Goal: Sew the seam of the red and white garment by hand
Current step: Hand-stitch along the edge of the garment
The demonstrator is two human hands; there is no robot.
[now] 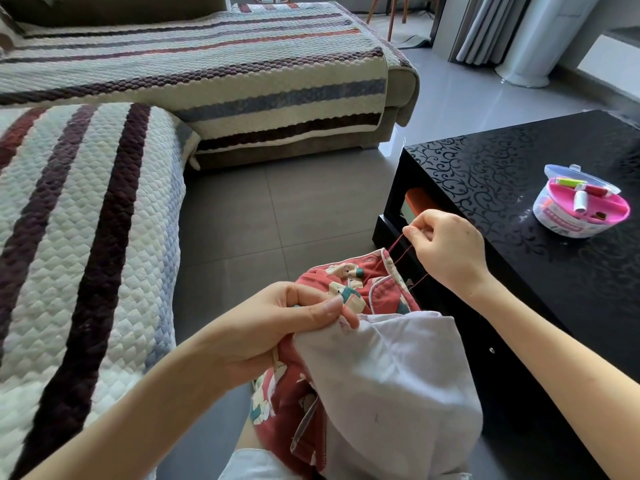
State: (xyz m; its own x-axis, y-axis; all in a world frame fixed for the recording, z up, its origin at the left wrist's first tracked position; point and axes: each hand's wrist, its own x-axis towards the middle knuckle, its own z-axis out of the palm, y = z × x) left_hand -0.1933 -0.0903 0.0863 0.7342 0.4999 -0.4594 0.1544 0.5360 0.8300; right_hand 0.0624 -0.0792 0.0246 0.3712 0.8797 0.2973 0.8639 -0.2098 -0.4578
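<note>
We see the red and white garment [363,358] bunched over the lap, just beside the black surface [519,188]. Our left hand [277,327] grips a fold of it, fingers and thumb curled on the cloth. Our right hand [446,247] is raised above the garment and pinches the red thread [391,252], which runs taut down to the fabric. A round sewing kit [581,206] sits on the surface, well apart from both hands.
</note>
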